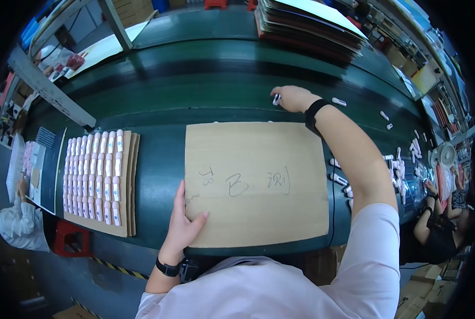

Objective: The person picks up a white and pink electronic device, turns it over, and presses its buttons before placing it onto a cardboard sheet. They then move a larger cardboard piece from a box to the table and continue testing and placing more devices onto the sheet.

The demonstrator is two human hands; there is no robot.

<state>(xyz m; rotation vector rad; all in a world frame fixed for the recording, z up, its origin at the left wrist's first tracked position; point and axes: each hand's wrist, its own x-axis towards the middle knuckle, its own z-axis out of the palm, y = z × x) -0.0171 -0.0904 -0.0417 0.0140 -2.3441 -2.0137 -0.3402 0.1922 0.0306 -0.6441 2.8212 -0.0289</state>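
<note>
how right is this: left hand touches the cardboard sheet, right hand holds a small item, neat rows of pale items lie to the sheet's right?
Not quite: the head view shows the neat rows of pale items left of the cardboard sheet. The left hand does touch the sheet, and the right hand holds a small item.

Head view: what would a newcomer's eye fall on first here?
Likely the big, blank-looking brown cardboard sheet with handwritten marks, lying mid-picture on the green work surface, the left hand at its lower left edge. Next, the neat rows of pink-and-white pieces on cardboard to its left. Beyond the sheet's far right corner, the right hand pinches a small white-and-dark piece.
</note>
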